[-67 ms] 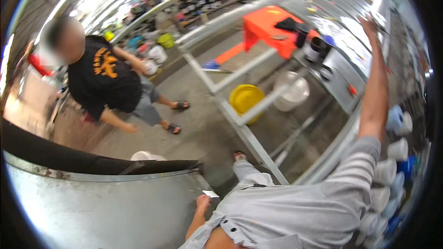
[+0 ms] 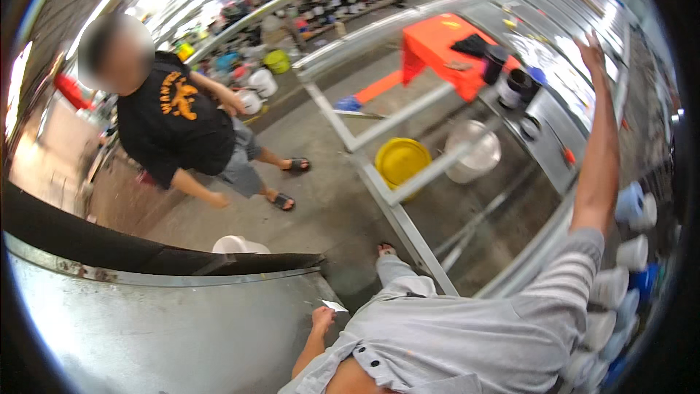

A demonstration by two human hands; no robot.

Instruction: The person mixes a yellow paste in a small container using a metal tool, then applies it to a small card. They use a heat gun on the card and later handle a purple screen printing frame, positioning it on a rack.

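Note:
My left hand [image 2: 321, 316] is closed around a small flat white piece [image 2: 335, 306], like a card or folded paper, beside the corner of a metal cabinet [image 2: 182, 321]. Far out to the upper right stretches my right arm. At its end my right hand [image 2: 590, 53] has its fingers apart, over or near the long metal table [image 2: 539, 95]; I cannot tell whether it touches the rail. Nothing shows in that hand.
To the left a person in a black shirt [image 2: 179, 120] stands in the aisle. Ahead is a metal frame [image 2: 379, 186], with a yellow bucket [image 2: 402, 164] and a white bucket [image 2: 474, 149] behind it. An orange-covered stand [image 2: 430, 47] holds dark items. Several white tubs [image 2: 611, 288] line the right.
The whole view has shifted slightly, so the surroundings sit a little further right and lower. Both my hands keep much the same pose.

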